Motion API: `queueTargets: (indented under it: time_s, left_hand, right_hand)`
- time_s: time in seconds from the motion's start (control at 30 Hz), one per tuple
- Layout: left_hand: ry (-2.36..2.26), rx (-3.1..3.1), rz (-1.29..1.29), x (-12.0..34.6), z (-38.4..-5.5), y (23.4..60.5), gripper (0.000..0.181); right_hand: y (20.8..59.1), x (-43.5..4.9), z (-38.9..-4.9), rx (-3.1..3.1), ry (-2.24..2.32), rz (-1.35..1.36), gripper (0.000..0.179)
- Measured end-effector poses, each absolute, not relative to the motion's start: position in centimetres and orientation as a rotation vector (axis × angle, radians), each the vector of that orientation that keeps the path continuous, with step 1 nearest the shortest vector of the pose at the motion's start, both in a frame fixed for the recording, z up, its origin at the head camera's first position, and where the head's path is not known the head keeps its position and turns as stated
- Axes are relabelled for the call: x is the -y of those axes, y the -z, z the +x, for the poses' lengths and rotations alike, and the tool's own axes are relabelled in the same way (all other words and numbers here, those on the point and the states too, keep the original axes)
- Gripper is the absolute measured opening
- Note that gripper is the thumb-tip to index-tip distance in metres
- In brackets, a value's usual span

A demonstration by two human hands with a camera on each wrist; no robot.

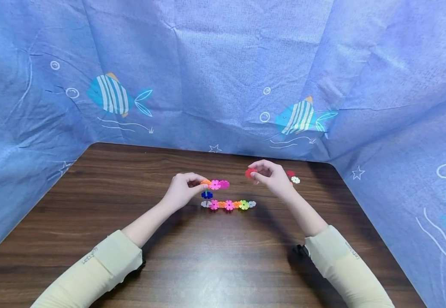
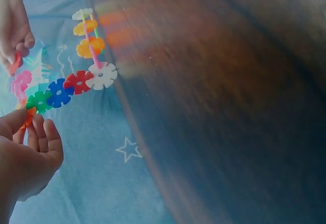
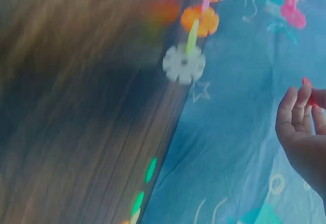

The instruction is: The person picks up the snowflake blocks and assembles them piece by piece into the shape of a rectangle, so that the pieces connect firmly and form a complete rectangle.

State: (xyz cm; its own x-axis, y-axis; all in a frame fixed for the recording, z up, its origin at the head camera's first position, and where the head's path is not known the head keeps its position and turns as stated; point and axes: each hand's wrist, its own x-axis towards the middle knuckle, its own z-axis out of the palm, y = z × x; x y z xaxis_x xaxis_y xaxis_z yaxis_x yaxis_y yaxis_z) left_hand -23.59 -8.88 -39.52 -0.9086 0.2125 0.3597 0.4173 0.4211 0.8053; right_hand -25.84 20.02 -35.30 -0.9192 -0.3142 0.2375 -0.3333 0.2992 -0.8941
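My left hand [image 1: 182,190] pinches an orange notched plastic disc [image 1: 206,182] at the upper corner of a chain of interlocked flower-shaped discs. From that corner a pink disc [image 1: 215,185] and a magenta disc [image 1: 224,184] stick out to the right. Green [image 2: 39,102], blue [image 2: 59,92], red [image 2: 78,82] and white discs [image 2: 102,76] link the held corner to the lower row, whose middle is a pink disc [image 1: 228,205]. Between thumb and fingers, my right hand [image 1: 272,176] holds a red disc [image 1: 250,173], apart from the chain and right of the magenta end.
Beyond the right hand lie a few loose discs, among them a white one [image 1: 295,180] and a red one [image 1: 290,173]. Green discs [image 3: 151,169] show low in the right wrist view. A blue fish-print cloth [image 1: 223,85] hangs behind the brown wooden table [image 1: 92,192].
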Motion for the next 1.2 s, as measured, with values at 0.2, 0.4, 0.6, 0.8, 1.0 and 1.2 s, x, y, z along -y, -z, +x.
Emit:
queueTargets:
  time_s: [0.2,0.4,0.6,0.8,1.0,1.2]
  left_hand:
    - [1.482,2.474,-0.559,8.9,-23.5,39.3,0.01]
    - [1.496,2.486,-0.546,8.9,-23.4,39.3,0.01]
    - [1.508,2.486,-0.545,8.8,-23.4,39.3,0.01]
    - [1.523,2.483,-0.551,8.7,-23.3,39.3,0.011]
    - [1.535,2.475,-0.558,8.6,-23.2,39.3,0.011]
    - [1.57,2.453,-0.595,8.2,-23.1,39.3,0.015]
  right_hand:
    - [36.1,-18.6,-25.0,2.478,-1.881,0.545,0.024]
    - [36.7,-17.4,-24.3,2.513,-2.027,0.462,0.027]
    - [37.1,-16.6,-24.2,2.534,-2.08,0.42,0.024]
    - [37.2,-16.1,-24.1,2.553,-2.107,0.385,0.024]
    - [37.1,-15.8,-24.0,2.576,-2.154,0.35,0.024]
    - [37.1,-15.8,-23.9,2.574,-2.174,0.311,0.025]
